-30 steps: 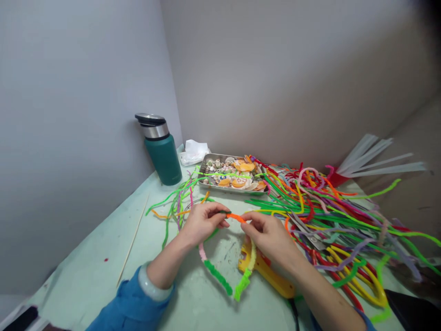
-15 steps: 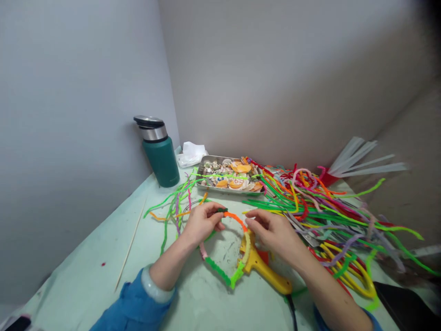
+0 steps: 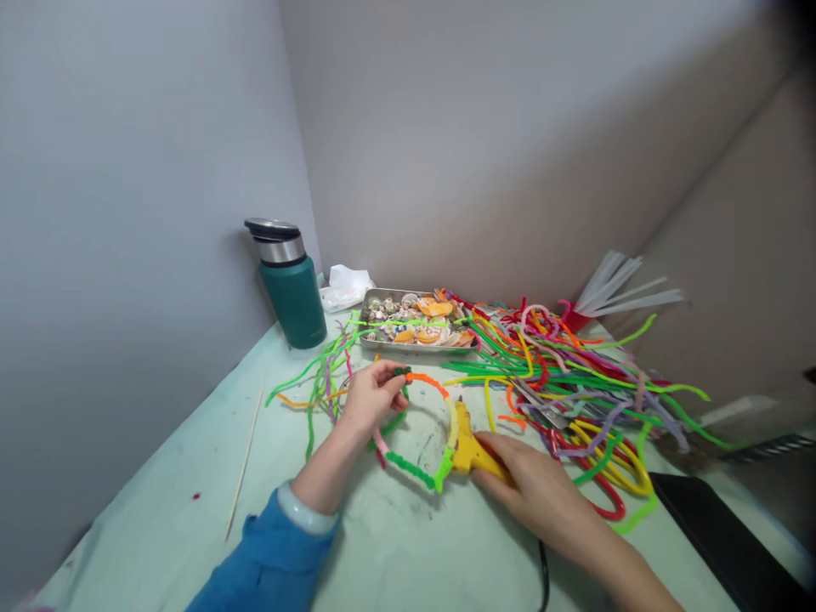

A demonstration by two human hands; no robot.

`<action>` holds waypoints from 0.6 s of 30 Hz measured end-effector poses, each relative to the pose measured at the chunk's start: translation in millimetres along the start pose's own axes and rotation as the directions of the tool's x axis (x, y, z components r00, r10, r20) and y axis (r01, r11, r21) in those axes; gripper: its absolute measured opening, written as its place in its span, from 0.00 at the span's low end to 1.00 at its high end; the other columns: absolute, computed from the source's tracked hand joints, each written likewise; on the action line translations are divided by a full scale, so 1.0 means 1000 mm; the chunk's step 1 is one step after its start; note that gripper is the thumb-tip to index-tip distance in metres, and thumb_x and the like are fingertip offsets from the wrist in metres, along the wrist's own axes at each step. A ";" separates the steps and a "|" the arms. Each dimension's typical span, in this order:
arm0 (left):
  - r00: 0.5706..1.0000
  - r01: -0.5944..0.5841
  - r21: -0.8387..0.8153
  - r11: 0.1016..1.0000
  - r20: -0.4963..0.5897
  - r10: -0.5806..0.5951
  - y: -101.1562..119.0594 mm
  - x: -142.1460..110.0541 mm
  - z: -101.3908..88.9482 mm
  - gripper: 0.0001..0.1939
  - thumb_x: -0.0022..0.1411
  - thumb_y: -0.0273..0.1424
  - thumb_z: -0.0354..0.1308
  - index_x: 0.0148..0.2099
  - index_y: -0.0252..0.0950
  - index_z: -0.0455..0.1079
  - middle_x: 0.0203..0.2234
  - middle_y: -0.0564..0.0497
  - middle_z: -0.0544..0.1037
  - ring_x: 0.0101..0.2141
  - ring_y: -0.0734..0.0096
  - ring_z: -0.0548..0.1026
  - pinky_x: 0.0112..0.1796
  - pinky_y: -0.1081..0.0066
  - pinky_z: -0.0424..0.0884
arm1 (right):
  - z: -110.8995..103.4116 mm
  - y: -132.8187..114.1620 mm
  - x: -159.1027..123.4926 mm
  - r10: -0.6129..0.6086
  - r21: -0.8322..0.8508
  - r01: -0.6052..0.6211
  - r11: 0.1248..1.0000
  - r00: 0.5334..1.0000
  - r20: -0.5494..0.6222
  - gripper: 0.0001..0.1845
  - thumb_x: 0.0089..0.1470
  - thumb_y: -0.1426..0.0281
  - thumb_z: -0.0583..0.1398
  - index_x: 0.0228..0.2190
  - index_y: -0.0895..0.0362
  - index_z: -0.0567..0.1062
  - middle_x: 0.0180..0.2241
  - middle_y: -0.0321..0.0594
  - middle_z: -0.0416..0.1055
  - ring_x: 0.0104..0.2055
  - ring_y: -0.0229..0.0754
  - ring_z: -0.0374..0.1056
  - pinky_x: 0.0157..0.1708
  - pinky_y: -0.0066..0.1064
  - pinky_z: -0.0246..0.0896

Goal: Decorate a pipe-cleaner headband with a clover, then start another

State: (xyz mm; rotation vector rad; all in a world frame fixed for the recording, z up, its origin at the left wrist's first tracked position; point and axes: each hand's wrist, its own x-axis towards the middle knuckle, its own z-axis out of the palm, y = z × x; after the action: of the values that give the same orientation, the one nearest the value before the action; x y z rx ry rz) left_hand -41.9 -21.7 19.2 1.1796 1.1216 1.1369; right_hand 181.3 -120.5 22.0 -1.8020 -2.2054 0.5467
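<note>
My left hand [image 3: 377, 396] pinches the top of a loop of coloured pipe cleaners [image 3: 413, 469], near where a dark green piece meets an orange one. The loop runs through orange, pale yellow, bright green, darker green and pink. My right hand [image 3: 519, 476] is wrapped around the handle of a yellow hot glue gun [image 3: 468, 446]. Its nozzle points up and away, just right of the loop's pale yellow side. The black cord [image 3: 544, 574] trails toward the table's near edge.
Behind stands a metal tray of seashells [image 3: 417, 321]. A heap of pipe cleaners [image 3: 574, 382] covers the right, with glue sticks [image 3: 612, 285] behind. At left are a green bottle [image 3: 293, 302] and a thin wooden stick [image 3: 244, 463]; a black flat object [image 3: 714, 531] lies right.
My right hand has left the loop's orange part and moved down to grasp the glue gun by its handle. My left hand still holds the loop. The view has shifted slightly.
</note>
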 end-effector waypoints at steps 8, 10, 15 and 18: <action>0.965 0.104 0.101 0.989 0.230 -0.125 -0.006 -0.013 0.030 0.06 0.50 0.24 0.55 0.35 0.33 0.68 0.15 0.56 0.70 0.14 0.77 0.69 0.17 0.77 0.66 | -0.021 0.013 -0.032 0.312 0.774 -0.094 0.626 0.940 -0.138 0.18 0.52 0.58 0.54 0.39 0.56 0.71 0.34 0.45 0.70 0.31 0.44 0.66 0.31 0.34 0.62; 0.944 0.107 0.147 0.983 0.296 -0.147 -0.012 -0.018 0.035 0.06 0.51 0.25 0.55 0.35 0.33 0.68 0.14 0.57 0.69 0.15 0.76 0.69 0.18 0.77 0.67 | -0.024 0.004 -0.042 0.320 0.902 0.001 0.431 0.935 -0.154 0.18 0.51 0.58 0.54 0.40 0.57 0.69 0.31 0.43 0.66 0.28 0.41 0.63 0.29 0.34 0.61; 0.918 0.100 0.218 0.971 0.355 -0.174 -0.018 -0.022 0.034 0.08 0.53 0.27 0.54 0.38 0.34 0.68 0.11 0.59 0.67 0.14 0.76 0.67 0.17 0.78 0.63 | -0.028 -0.017 -0.038 0.331 0.936 -0.006 0.352 0.936 -0.119 0.20 0.52 0.59 0.56 0.44 0.57 0.66 0.19 0.31 0.56 0.19 0.34 0.52 0.20 0.28 0.54; 0.928 0.063 0.235 0.970 0.343 -0.144 -0.017 -0.022 0.033 0.08 0.52 0.27 0.54 0.38 0.34 0.68 0.11 0.58 0.68 0.14 0.76 0.67 0.19 0.78 0.64 | -0.026 -0.017 -0.021 0.307 0.875 -0.082 0.477 0.949 -0.078 0.21 0.51 0.58 0.57 0.42 0.59 0.68 0.17 0.30 0.57 0.18 0.33 0.53 0.19 0.26 0.51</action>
State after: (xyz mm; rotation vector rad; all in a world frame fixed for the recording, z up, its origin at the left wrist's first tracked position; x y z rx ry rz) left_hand -10.2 -47.1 5.1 1.4157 1.0288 0.6896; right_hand 181.2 -140.0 54.2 -1.4016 -1.1402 1.1740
